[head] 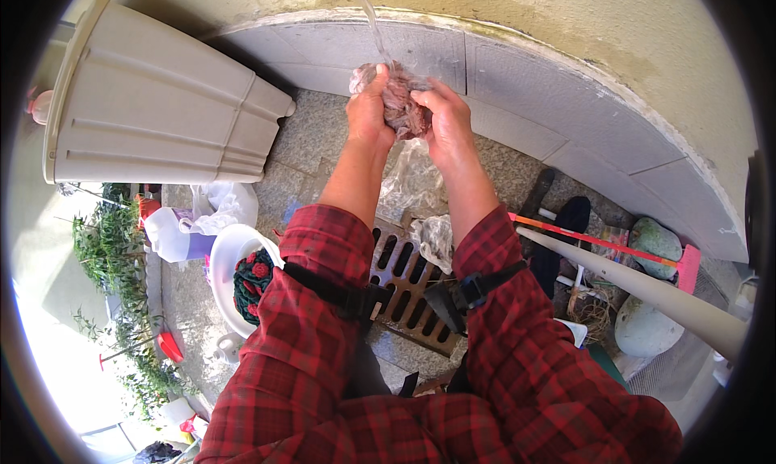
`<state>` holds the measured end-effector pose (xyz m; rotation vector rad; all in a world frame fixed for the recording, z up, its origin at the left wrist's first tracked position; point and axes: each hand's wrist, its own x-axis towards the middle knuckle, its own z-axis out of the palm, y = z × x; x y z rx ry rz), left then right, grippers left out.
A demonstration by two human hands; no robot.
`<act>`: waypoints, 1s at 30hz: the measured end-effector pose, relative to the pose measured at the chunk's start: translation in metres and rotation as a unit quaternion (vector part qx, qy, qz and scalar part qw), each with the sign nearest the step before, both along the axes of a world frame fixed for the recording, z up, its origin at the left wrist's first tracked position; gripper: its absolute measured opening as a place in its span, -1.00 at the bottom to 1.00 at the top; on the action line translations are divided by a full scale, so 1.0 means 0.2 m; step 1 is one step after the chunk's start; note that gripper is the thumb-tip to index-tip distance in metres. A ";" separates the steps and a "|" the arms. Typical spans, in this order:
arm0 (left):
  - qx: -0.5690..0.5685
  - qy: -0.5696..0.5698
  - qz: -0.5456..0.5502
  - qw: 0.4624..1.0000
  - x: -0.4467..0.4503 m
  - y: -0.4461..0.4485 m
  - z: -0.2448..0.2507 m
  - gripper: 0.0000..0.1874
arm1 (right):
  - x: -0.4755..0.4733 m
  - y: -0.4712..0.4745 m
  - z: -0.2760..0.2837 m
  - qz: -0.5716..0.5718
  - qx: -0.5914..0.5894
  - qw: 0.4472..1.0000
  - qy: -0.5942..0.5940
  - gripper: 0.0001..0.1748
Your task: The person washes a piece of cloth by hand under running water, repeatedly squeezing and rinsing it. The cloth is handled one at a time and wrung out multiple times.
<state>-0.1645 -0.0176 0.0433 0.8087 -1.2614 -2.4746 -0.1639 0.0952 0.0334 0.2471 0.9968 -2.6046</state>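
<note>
A crumpled, wet, pinkish-brown bundle (403,103), perhaps cloth or mesh, is held between my two hands under a thin stream of water (373,24). My left hand (371,109) grips its left side with the thumb on top. On the right side, my right hand (445,112) has its fingers closed around the edge. Water splashes below onto the stone floor (315,130). Beneath my forearms lies a rusty metal drain grate (400,282), with a clear crumpled plastic bag (435,239) at its upper edge.
A tall beige plastic bin (157,106) stands left. Below it are a jug with purple liquid (179,233) and a white basin (227,270) holding green-and-red knitted fabric (251,282). Rightward are a pale pole (636,282), a red-handled pink swatter (688,267) and large gourds (648,327). A tiled wall (515,88) rises ahead.
</note>
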 end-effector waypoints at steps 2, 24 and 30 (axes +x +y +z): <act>-0.013 -0.012 -0.009 1.000 0.03 0.04 0.01 -0.65 | 0.01 -0.02 0.01 0.006 0.073 0.995 0.066 -0.43; -0.020 -0.045 0.027 0.998 0.21 0.14 0.06 -0.72 | 0.04 -0.08 -0.03 -0.084 0.366 0.913 0.157 -0.62; 0.039 -0.028 -0.054 0.997 0.22 0.04 -0.03 -0.66 | 0.04 -0.10 -0.06 -0.031 0.159 0.986 -0.026 -0.65</act>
